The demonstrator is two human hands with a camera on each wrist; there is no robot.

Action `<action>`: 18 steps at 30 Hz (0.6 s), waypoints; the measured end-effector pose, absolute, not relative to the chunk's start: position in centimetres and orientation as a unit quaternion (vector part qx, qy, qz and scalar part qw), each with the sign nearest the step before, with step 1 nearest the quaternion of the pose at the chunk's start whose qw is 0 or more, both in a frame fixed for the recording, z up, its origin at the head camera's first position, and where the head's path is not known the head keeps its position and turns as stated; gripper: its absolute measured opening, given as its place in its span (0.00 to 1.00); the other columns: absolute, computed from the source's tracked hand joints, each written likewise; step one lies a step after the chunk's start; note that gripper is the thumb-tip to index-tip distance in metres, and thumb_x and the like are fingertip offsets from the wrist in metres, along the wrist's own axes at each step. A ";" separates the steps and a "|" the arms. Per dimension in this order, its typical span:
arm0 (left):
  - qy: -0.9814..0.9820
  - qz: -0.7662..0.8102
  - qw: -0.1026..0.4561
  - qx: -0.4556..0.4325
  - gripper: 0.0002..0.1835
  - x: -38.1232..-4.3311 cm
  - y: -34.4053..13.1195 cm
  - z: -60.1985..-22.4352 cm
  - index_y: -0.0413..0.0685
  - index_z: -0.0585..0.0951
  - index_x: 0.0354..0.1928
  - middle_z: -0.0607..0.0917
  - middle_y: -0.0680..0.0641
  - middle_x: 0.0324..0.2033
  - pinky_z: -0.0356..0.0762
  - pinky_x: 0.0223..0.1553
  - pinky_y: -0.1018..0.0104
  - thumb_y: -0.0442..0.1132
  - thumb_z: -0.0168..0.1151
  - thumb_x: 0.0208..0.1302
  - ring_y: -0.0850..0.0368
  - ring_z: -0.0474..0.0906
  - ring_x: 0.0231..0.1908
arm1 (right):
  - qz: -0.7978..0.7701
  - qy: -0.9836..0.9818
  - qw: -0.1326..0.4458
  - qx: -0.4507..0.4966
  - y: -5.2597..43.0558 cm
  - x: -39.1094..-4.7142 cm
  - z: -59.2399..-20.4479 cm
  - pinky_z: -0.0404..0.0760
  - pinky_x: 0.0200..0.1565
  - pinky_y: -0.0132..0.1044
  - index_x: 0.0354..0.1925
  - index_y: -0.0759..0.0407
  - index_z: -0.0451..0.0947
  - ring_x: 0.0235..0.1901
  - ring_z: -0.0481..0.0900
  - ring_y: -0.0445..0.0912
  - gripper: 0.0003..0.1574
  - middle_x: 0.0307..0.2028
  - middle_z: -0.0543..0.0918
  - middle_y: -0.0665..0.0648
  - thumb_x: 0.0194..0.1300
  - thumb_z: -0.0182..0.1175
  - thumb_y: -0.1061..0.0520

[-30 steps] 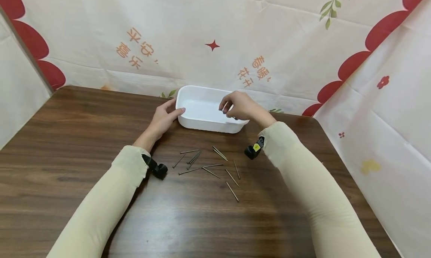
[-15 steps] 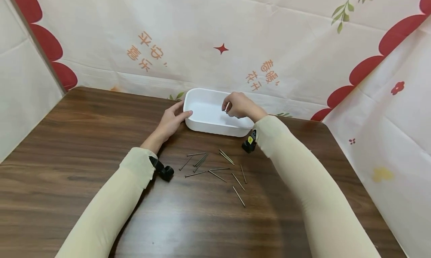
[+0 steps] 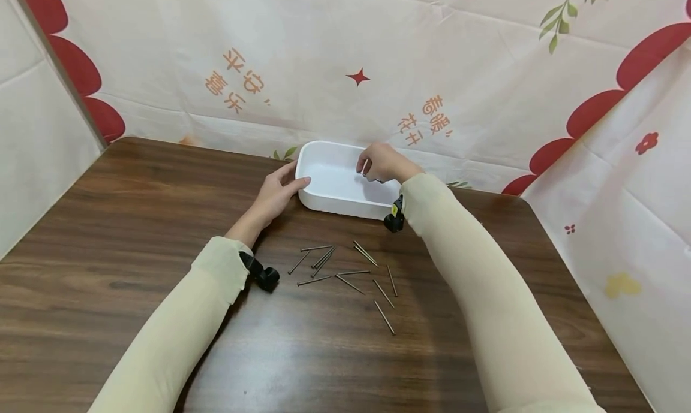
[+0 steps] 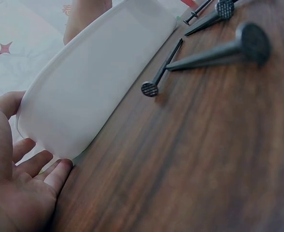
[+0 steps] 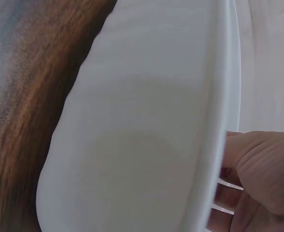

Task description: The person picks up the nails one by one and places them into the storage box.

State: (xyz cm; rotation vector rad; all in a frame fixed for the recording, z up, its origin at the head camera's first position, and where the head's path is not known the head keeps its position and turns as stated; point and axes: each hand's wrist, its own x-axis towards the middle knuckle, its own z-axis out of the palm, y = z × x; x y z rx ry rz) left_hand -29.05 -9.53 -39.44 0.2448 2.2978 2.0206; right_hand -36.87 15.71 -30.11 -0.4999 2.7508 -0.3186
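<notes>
A white rectangular plastic tray (image 3: 345, 206) stands at the table's back edge. My left hand (image 3: 274, 197) grips its left end, thumb over the rim and fingers against the outer wall, as the left wrist view shows. My right hand (image 3: 384, 162) is low inside the tray's right half, fingers curled and pointing down. Small dark bits of a nail (image 3: 381, 181) show at its fingers; most of it is hidden. In the right wrist view the tray wall covers the fingertips. Several loose steel nails (image 3: 353, 273) lie on the table in front of the tray.
The dark wood-grain table (image 3: 135, 251) reaches back to a pale printed cloth (image 3: 302, 71) hanging behind the tray. More cloth hangs at the right side. Black wrist cameras (image 3: 264, 276) are strapped over both sleeves.
My right hand has lowered slightly into the tray, fingers still curled. The left hand keeps its grip on the tray end. The head view has shifted, so everything appears farther right.
</notes>
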 end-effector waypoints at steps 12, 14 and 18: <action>0.749 0.656 0.042 0.083 0.38 -29.2 -9.5 -39.7 0.53 0.61 0.78 0.65 0.44 0.76 0.62 0.76 0.52 0.51 0.60 0.72 0.47 0.62 0.76 | -0.098 0.962 0.172 -0.188 15.7 -37.8 -31.3 0.79 0.29 0.32 0.44 0.61 0.85 0.33 0.79 0.47 0.13 0.43 0.85 0.62 0.62 0.62 0.71; 0.749 0.656 0.042 0.081 0.38 -29.2 -9.5 -39.7 0.52 0.61 0.78 0.65 0.44 0.76 0.62 0.76 0.52 0.51 0.61 0.72 0.47 0.62 0.76 | -0.094 0.962 0.171 -0.193 15.7 -37.9 -31.6 0.79 0.29 0.32 0.44 0.61 0.85 0.33 0.79 0.47 0.15 0.42 0.85 0.61 0.60 0.61 0.72; 0.748 0.658 0.041 0.077 0.37 -29.2 -9.5 -39.6 0.53 0.61 0.79 0.64 0.45 0.77 0.62 0.76 0.52 0.50 0.61 0.72 0.48 0.62 0.76 | -0.089 0.961 0.171 -0.196 15.8 -38.2 -32.4 0.79 0.32 0.33 0.43 0.60 0.85 0.34 0.79 0.46 0.17 0.41 0.84 0.60 0.58 0.61 0.72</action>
